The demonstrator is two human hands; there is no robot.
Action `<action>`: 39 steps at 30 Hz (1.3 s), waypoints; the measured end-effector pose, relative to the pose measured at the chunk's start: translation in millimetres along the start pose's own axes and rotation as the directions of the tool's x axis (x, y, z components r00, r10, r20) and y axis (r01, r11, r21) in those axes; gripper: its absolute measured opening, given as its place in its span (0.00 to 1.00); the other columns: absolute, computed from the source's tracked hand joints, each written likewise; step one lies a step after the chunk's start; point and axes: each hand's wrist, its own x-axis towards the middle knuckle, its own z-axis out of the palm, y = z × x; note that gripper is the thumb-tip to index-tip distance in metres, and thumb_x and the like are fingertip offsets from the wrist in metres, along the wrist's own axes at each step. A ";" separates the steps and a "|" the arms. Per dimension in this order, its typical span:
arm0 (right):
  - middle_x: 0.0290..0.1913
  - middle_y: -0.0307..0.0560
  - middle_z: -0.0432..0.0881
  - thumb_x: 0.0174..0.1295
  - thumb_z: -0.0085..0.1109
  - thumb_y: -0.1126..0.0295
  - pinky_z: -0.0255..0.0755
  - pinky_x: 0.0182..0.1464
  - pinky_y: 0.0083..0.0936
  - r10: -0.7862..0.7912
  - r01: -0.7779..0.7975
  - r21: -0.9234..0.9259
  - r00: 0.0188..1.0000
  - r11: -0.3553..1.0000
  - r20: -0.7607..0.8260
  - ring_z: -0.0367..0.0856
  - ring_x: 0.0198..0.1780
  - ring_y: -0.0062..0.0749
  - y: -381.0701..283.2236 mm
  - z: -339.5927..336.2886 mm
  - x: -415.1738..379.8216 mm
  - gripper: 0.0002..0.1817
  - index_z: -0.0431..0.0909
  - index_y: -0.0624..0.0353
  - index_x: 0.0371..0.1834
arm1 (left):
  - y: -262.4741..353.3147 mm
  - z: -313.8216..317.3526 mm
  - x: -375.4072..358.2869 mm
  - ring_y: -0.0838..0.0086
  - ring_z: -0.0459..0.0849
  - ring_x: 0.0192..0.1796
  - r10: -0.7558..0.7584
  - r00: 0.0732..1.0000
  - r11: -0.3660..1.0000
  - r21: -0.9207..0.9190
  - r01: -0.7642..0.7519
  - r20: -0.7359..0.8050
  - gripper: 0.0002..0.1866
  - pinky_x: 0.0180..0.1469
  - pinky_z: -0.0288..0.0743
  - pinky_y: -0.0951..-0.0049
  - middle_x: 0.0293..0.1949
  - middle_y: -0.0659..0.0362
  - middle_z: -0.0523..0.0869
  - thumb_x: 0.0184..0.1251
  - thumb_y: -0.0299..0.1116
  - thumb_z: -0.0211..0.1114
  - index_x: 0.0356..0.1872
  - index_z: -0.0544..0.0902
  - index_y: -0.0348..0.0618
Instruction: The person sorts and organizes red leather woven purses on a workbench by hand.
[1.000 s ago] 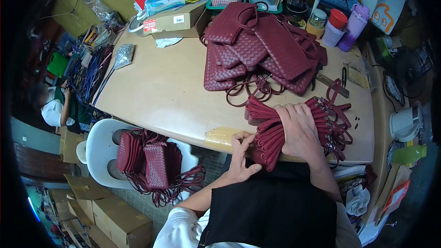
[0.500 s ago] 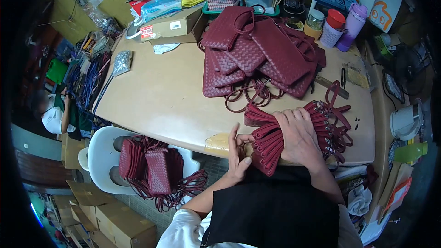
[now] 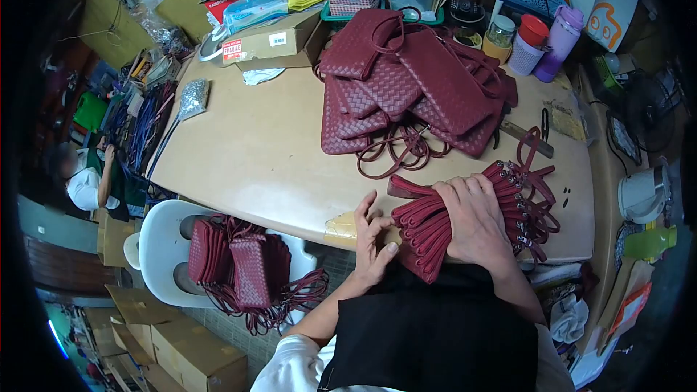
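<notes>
A row of burgundy zip pouches point(image 3: 425, 236) stands packed together at the near right edge of the table, folded edges toward the left. My right hand point(image 3: 473, 214) lies over the top of the row, its fingers curled around the pouches. Metal zip ends and wrist straps point(image 3: 536, 207) stick out to the right of it. Beside the left edge of the row is my left hand point(image 3: 374, 239), open, with fingers spread and the palm turned toward the pouches. Behind the row lies a heap of woven burgundy pouches point(image 3: 396, 91) with looped straps.
A metal ruler point(image 3: 526, 138) lies right of the heap. On the left, a white chair point(image 3: 163, 261) bears more woven pouches point(image 3: 258, 268). A cardboard box point(image 3: 279, 43), baskets and a purple bottle point(image 3: 559, 43) line the back. Another person point(image 3: 91, 181) is at far left.
My left hand's fingers have straightened and lifted a little away from the pouches. The left edges of the row have shifted slightly under my right hand, which stays in place.
</notes>
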 end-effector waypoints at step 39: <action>0.64 0.52 0.73 0.61 0.64 0.76 0.71 0.63 0.33 0.437 0.305 0.895 0.790 0.327 -0.429 0.75 0.59 0.36 -10.8 -1.8 26.5 0.28 0.68 0.66 0.66 | 103.8 -14.3 110.3 0.60 0.68 0.68 0.194 0.951 0.980 -0.006 -0.199 0.239 0.65 0.70 0.61 0.62 0.64 0.47 0.68 0.34 0.51 0.85 0.71 0.53 0.32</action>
